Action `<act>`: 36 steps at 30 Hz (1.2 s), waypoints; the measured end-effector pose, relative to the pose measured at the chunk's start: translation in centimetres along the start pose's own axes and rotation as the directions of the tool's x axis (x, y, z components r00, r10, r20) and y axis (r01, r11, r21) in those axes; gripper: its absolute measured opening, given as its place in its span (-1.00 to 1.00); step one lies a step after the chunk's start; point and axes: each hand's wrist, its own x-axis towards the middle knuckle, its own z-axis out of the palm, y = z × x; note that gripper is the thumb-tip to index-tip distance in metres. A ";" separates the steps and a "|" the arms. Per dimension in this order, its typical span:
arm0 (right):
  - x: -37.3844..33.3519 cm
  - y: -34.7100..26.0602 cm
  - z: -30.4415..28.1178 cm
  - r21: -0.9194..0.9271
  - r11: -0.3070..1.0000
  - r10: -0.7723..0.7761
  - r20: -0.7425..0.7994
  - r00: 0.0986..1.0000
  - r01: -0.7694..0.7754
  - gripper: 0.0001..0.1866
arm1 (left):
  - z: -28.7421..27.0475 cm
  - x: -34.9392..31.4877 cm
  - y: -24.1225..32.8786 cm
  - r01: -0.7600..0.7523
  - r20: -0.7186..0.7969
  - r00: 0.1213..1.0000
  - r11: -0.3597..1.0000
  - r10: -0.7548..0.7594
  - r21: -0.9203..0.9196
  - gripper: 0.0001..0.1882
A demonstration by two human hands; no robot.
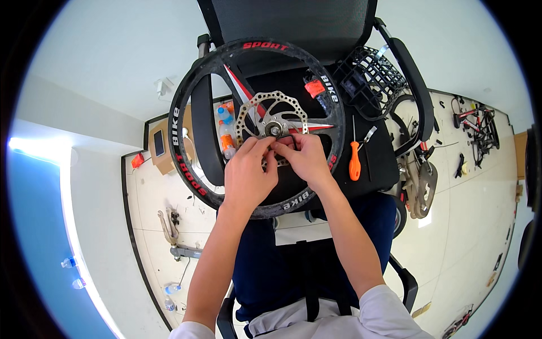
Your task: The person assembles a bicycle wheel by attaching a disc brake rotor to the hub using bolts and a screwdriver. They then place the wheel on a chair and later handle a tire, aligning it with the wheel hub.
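A black bicycle wheel (195,113) with wide spokes and red and white lettering lies flat across a black office chair in front of me. A silver brake disc (251,110) with round holes sits on its hub (275,130). My left hand (248,175) and my right hand (307,158) meet just below the hub, fingertips pinched together on the lower edge of the disc. What the fingertips grip is hidden.
An orange-handled screwdriver (354,161) and a small metal tool (368,134) lie on the chair seat right of the wheel. A black wire basket (372,73) rests further back. Water bottles (226,133) and a cardboard box (161,150) stand on the floor at left, bike parts (420,186) at right.
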 end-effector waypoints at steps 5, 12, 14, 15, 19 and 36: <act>-0.2 -1.1 -0.5 0.267 0.924 0.259 0.089 0.962 -0.274 -0.86 | -0.5 0.5 0.2 0.014 0.029 0.999 0.999 -0.015 0.042 -0.77; -0.1 -1.7 -0.5 0.153 0.950 0.269 0.047 0.962 -0.273 -0.87 | 0.2 0.8 -0.2 -0.004 -0.013 1.000 0.994 0.006 0.109 -0.83; 0.0 -1.8 -0.5 0.101 0.966 0.233 0.048 0.971 -0.237 -0.87 | 0.6 0.7 -0.5 -0.020 -0.062 0.998 0.995 0.026 0.102 -0.85; -0.1 -2.1 -0.8 0.098 0.968 0.226 0.071 0.971 -0.232 -0.87 | 0.7 0.6 -0.6 -0.028 -0.086 0.996 0.995 0.037 0.098 -0.85; -0.6 -3.1 -2.4 0.196 0.943 0.240 0.165 0.957 -0.270 -0.85 | 1.1 0.6 -0.6 0.006 -0.134 0.991 0.997 0.005 0.081 -0.88; -1.0 -1.7 -0.9 -0.372 0.839 -0.377 0.128 0.918 0.396 -0.91 | 1.2 0.5 -0.3 0.143 -0.106 0.985 0.989 -0.139 0.028 -0.89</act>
